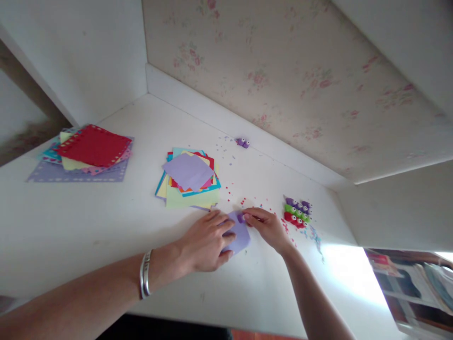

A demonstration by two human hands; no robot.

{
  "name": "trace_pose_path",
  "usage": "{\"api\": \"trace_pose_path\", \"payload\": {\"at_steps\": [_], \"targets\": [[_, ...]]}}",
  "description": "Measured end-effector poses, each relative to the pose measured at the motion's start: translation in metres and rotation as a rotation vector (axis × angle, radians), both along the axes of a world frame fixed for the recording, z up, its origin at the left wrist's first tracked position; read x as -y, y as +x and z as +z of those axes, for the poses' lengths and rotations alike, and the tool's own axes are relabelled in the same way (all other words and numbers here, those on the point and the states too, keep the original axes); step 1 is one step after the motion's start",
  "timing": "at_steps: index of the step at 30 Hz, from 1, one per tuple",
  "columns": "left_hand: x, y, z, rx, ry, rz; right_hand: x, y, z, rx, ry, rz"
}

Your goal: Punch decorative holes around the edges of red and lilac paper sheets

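A piece of lilac paper with rounded-looking corners lies on the white table in front of me. My left hand rests flat over its left side, fingers spread. At the paper's upper edge my right hand pinches a small dark purple object; its exact kind is partly hidden by the fingers. Just beyond the left hand is a stack of coloured paper pieces, topped by a lilac sheet.
At the left sits a pile of papers with notched edges, a red sheet uppermost. Small purple, green and red objects with googly eyes cluster at the right. A purple pair stands near the wall. Confetti bits are scattered about.
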State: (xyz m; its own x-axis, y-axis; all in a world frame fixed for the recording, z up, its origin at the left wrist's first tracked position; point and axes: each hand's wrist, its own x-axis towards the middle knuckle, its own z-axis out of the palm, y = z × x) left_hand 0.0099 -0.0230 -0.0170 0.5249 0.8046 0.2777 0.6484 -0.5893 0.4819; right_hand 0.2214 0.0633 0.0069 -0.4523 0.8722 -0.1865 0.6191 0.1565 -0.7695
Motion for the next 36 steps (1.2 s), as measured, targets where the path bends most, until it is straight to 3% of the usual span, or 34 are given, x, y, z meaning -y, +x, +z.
{"api": "trace_pose_path", "payload": {"at_steps": [16,36], "targets": [[0.0023,-0.0011,-0.0066,0.007,0.051,-0.023,-0.0020,0.0010,-0.0051,0.019,-0.045,-0.043],[0.0024,-0.0010,-0.0076,0.001,0.069,-0.005,-0.0085,-0.0003,0.0048,0.058,-0.133,-0.034]]}}
